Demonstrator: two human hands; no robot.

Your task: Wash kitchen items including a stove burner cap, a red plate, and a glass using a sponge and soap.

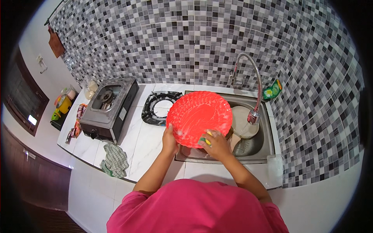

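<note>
A round red plate with a scalloped rim (200, 112) is tilted up over the left part of the sink, with white suds smeared across its face. My left hand (169, 140) grips the plate by its lower left edge. In my right hand (218, 146) is a yellow and green sponge (207, 139), pressed against the plate's lower right part. The plate hides much of the sink's left side.
The steel sink (268, 145) holds a pale round pan (244, 123) under a flexible faucet (254, 114). Leftward lie a black burner grate (149, 112), a portable stove (110, 108) and a checkered cloth (115, 160). A green pouch (272, 91) leans in the right corner.
</note>
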